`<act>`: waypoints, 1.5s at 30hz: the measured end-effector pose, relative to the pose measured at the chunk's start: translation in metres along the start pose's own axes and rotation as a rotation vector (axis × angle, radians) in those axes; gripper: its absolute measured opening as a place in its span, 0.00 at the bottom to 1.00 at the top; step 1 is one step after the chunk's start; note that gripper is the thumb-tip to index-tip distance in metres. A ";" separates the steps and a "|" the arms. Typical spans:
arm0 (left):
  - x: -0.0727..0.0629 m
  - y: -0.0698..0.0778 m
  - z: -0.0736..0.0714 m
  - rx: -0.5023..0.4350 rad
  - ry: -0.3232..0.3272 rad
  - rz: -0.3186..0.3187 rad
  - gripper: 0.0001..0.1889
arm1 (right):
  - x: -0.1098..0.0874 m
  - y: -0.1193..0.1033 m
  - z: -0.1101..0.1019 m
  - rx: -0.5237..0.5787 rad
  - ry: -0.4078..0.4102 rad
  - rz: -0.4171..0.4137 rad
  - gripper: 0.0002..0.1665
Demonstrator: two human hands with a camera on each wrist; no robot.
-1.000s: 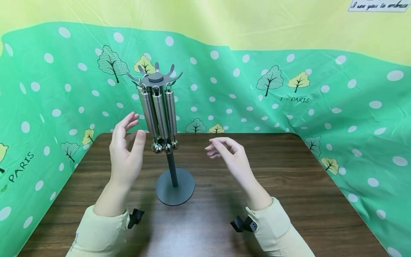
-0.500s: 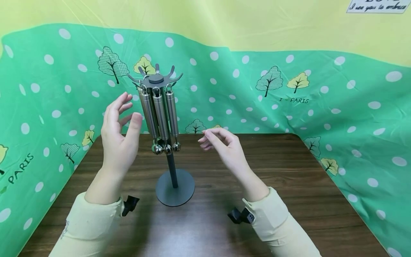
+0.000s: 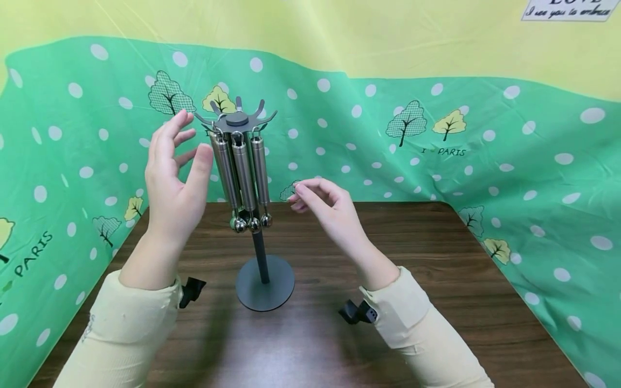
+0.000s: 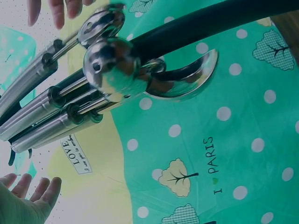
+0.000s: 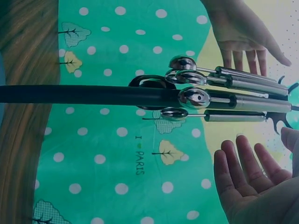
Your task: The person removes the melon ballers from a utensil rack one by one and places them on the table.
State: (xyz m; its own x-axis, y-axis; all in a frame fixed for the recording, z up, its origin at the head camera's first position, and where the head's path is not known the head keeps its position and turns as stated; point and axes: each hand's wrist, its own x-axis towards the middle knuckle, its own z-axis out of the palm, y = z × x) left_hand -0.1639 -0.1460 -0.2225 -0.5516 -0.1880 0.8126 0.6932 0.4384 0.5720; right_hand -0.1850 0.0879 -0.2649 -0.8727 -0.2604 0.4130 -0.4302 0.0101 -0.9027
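Observation:
A dark grey stand (image 3: 262, 291) holds several steel-handled utensils (image 3: 246, 172) hanging from its pronged top (image 3: 236, 120). Their shiny heads (image 5: 194, 97) look rounded in the wrist views; one crescent-shaped head (image 4: 187, 81) is larger, and their exact kinds are hard to tell. To the left of the utensils, my left hand (image 3: 174, 180) is raised with spread, gently bent fingers and holds nothing. My right hand (image 3: 335, 215) hovers on the other side, lower and apart from the stand, its fingers loosely bent. Nothing shows between those fingers (image 5: 252, 168) in the right wrist view.
Under the stand lies a dark wood-grain table (image 3: 436, 302). A green and yellow cloth (image 3: 339, 134) with dots and trees surrounds it at the back and sides. Each sleeve carries a small black wrist camera (image 3: 192, 292).
Both hands have risen. My left hand has also drifted left, while the right has come left, closer to the stand. The stand and its utensils look almost unmoved.

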 end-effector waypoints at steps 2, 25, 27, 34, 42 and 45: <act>0.004 0.000 0.000 0.008 -0.004 0.010 0.35 | 0.003 -0.002 0.002 -0.001 -0.008 -0.002 0.13; 0.028 0.010 0.006 -0.107 -0.090 -0.109 0.26 | 0.026 -0.014 0.027 -0.002 -0.095 -0.025 0.19; 0.030 0.010 0.007 -0.127 -0.094 -0.124 0.26 | 0.027 -0.015 0.029 -0.014 -0.097 -0.020 0.19; 0.032 0.006 0.008 -0.157 -0.092 -0.147 0.24 | 0.027 -0.012 0.032 -0.057 -0.099 -0.009 0.20; 0.030 0.006 0.010 -0.160 -0.095 -0.131 0.19 | 0.026 -0.010 0.034 -0.084 -0.086 -0.016 0.19; 0.029 0.005 0.010 -0.163 -0.089 -0.123 0.19 | 0.026 -0.011 0.034 -0.079 -0.083 -0.026 0.18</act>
State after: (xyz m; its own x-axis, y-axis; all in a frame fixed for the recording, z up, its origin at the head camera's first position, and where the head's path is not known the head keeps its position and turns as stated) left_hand -0.1809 -0.1399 -0.1973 -0.6704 -0.1499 0.7267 0.6801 0.2674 0.6826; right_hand -0.1948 0.0482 -0.2488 -0.8404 -0.3406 0.4216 -0.4721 0.0780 -0.8781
